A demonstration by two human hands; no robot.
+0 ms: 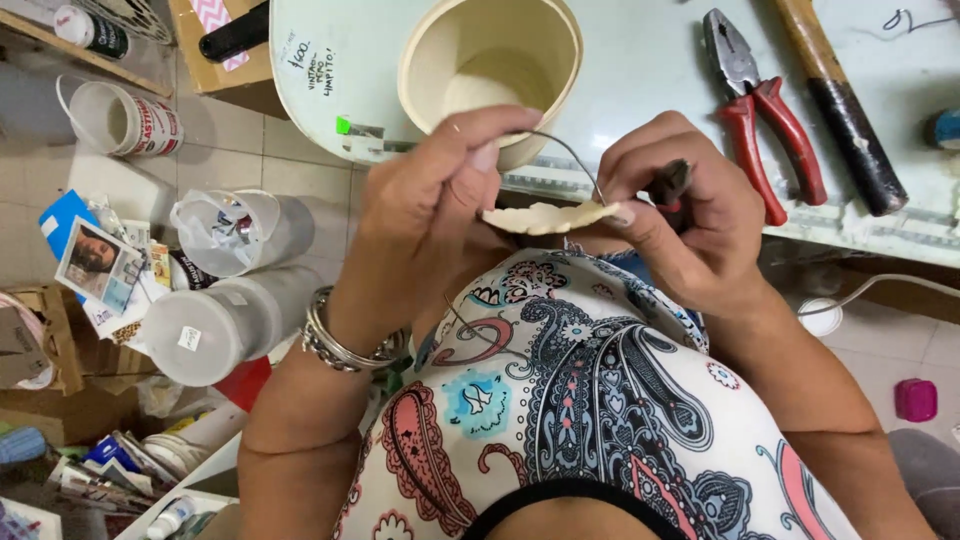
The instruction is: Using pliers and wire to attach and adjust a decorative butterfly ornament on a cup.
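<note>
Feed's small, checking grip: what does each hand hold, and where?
Left hand pinches the thin wire; right hand holds the cream shell-shaped piece by its edge, plus a dark-handled tool.

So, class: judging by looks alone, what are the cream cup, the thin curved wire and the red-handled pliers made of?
Cream cup: probably matte plastic or ceramic; dull, even colour. Wire: metal; thin, grey, holds its curve. Pliers: grey steel jaws, glossy red plastic-coated handles.

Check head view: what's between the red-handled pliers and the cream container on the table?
Nothing. In the head view the pale tabletop is bare between the cream container and the red-handled pliers. The dark-handled tool lies on the pliers' far side.
</note>
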